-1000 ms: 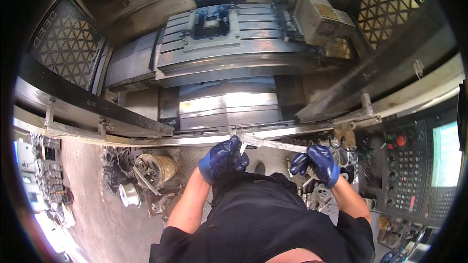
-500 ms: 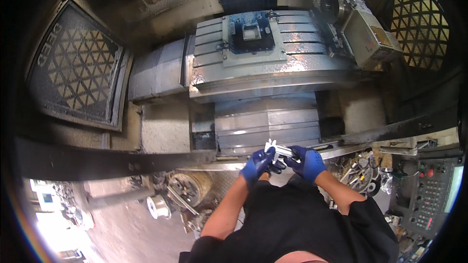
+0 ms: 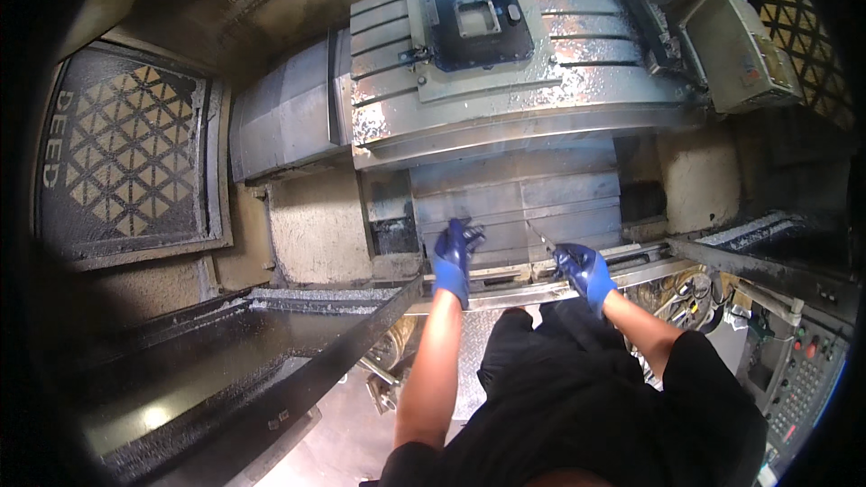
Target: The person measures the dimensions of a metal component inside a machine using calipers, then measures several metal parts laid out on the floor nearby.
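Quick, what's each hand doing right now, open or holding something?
Left hand: open, fingers loosely bent, nothing visible in it.
Right hand: closed on a thin metal tool.

Room beyond left hand (image 3: 454, 252), then table (image 3: 586, 50)

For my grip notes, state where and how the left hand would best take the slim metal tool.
Pinch the slim metal tool, probably by its exposed length, bringing the left hand in from the left: the tool juts forward and left from the right hand, which covers its other end.
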{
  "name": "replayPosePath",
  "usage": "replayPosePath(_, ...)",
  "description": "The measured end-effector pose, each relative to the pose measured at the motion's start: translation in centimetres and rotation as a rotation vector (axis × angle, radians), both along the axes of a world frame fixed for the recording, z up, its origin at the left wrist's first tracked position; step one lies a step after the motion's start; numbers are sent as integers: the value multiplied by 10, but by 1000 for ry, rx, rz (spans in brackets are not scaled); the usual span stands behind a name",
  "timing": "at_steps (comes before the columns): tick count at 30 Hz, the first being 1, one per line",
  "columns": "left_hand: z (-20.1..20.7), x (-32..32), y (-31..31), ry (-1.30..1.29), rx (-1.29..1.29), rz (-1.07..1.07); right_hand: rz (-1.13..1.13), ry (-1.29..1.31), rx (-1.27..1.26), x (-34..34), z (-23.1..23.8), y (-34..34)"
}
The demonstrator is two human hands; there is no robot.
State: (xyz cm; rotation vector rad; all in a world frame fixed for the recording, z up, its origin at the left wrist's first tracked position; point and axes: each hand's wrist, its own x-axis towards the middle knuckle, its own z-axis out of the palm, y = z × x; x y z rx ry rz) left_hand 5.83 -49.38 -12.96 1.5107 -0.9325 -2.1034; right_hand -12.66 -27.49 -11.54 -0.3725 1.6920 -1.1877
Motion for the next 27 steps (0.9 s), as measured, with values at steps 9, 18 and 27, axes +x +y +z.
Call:
replayPosePath(9,-136,-42,-155,-621,-896,-130,1,-120,40,-61,-15,-55)
replayPosePath(18,-65,-187,-327,-877,-1205,-52,-81,-156,45,-92,-44,-80)
replayPosePath(27,-108,-248,-446,-677,-1346,100,-73,-299,23,-132,-61,-118)
